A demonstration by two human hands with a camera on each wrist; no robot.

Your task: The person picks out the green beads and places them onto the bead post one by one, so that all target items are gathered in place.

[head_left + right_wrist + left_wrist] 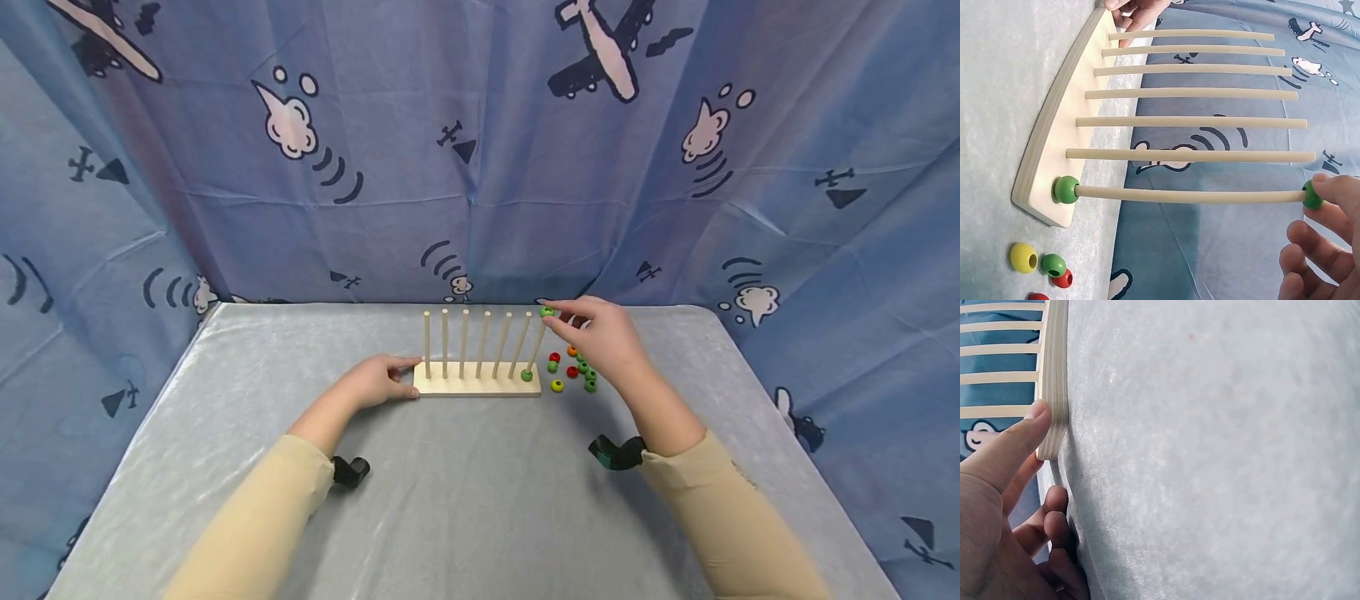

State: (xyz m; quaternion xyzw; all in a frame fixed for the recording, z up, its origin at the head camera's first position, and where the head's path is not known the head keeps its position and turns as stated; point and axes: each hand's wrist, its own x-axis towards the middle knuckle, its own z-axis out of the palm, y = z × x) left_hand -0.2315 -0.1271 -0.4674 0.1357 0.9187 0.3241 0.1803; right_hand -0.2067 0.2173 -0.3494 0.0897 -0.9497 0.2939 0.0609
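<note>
A pale wooden peg rack (476, 387) stands on the table, with a row of several upright pegs. My left hand (371, 382) grips its left end, the thumb (1038, 412) on the front edge and a finger reaching behind. At the top of the rightmost peg (1191, 196), my right hand (606, 337) pinches a green bead (1311, 195) between thumb and finger. The peg's tip meets the bead and is hidden there. Another green bead (1066, 189) sits low on this same peg, at the base. The other pegs carry no beads.
Loose beads lie right of the rack: a yellow bead (557, 386), red beads (572, 372), an orange bead (572, 351) and several green beads (591, 386). The right hand partly covers some dark red ones. A blue patterned curtain (405, 167) hangs behind the grey-covered table (465, 500).
</note>
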